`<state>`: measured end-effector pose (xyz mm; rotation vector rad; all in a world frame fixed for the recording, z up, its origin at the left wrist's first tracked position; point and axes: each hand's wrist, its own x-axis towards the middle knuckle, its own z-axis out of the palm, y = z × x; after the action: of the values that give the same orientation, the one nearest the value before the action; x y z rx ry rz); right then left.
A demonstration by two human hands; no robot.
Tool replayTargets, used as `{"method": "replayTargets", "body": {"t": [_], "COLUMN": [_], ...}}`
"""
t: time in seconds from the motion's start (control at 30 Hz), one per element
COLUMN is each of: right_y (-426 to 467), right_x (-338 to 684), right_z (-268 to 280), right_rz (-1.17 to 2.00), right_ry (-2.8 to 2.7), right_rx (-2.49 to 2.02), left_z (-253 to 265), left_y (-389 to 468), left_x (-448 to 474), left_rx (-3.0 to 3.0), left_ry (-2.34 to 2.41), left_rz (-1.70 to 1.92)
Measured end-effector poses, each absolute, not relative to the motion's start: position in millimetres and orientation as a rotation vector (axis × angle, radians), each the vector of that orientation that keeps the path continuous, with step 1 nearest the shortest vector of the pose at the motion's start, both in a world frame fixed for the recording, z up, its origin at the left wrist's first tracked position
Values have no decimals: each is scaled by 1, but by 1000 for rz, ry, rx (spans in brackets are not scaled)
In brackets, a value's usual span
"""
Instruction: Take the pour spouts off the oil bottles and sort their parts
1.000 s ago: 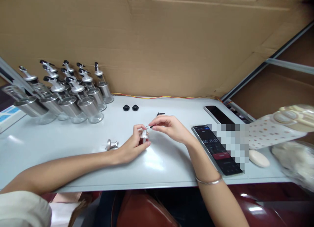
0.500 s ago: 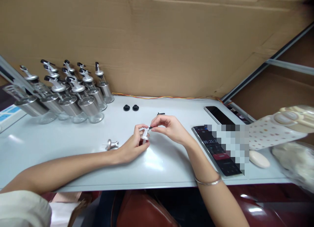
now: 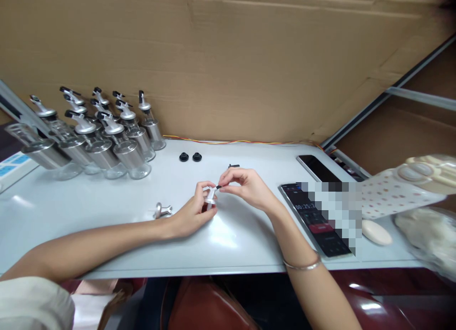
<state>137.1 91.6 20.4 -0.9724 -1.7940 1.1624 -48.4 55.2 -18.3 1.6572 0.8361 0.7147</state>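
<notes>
My left hand (image 3: 197, 208) grips a silver pourer spout (image 3: 211, 197) above the middle of the table. My right hand (image 3: 245, 187) pinches a small black flap (image 3: 218, 187) at the spout's tip; whether the flap is seated there I cannot tell. To the left of my left hand, another silver pourer spout (image 3: 162, 210) lies on its side. Behind my hands sit two black stoppers (image 3: 190, 157). Just beyond my right hand lies another small black piece (image 3: 234, 166), partly hidden by the fingers.
Several glass bottles with steel sleeves (image 3: 130, 154) crowd the table's left back, most topped with spouts. A power strip (image 3: 16, 170) lies at far left. To the right are two phones (image 3: 317, 220), a white oval object (image 3: 376, 232) and a plastic bag (image 3: 427, 230). Cardboard (image 3: 228, 63) stands behind.
Hardly anything differs. Both hands keep almost the same place, with the right fingers still on the black flap at the spout's tip.
</notes>
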Motion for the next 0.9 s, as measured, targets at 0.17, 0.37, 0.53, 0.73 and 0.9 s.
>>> {"method": "replayTargets", "body": {"t": [0.17, 0.37, 0.53, 0.73, 0.9], "right_y": [91, 90, 90, 88, 88], "right_x": [136, 134, 135, 138, 138], "right_z": [20, 19, 21, 25, 23], "right_rz": [1156, 1164, 1191, 1273, 1313], "right_ry": [-1797, -1798, -1787, -1792, -1766], "right_rx": [-982, -1018, -1049, -1060, -1052], "left_z": [-18, -18, -18, -12, -13], "left_y": [55, 55, 54, 53, 54], "left_x": [-48, -48, -49, -49, -50], "left_rx": [1651, 1658, 1661, 1609, 1622], "left_ry": [840, 839, 829, 856, 858], "left_rz": [726, 723, 719, 706, 723]}}
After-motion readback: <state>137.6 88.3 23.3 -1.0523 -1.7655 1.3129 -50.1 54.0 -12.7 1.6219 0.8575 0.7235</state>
